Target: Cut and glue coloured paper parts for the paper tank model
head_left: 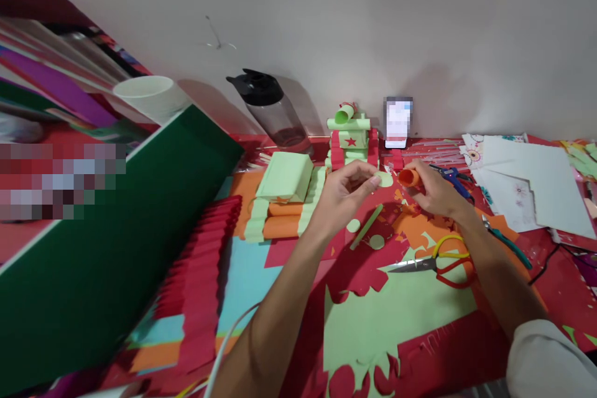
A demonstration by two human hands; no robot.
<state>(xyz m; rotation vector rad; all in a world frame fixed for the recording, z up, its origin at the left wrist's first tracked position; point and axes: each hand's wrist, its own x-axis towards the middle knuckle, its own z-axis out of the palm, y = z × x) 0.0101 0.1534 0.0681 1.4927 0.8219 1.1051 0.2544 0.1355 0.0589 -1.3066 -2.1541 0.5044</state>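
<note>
Between the fingertips of my left hand is a light green paper disc. My right hand grips a small orange paper tube, its open end turned toward the disc; the two are a short gap apart. Below the hands lie a loose green paper circle, a smaller one and a narrow green strip. Behind my left hand stands a green and red paper model with a red star. Scissors with yellow and red handles rest on a cut green sheet.
A green board slants across the left. A dark-lidded bottle and a phone stand by the wall. Orange rolls with a green paper box lie left of centre. At right are a blue glue gun, pliers and white sheets.
</note>
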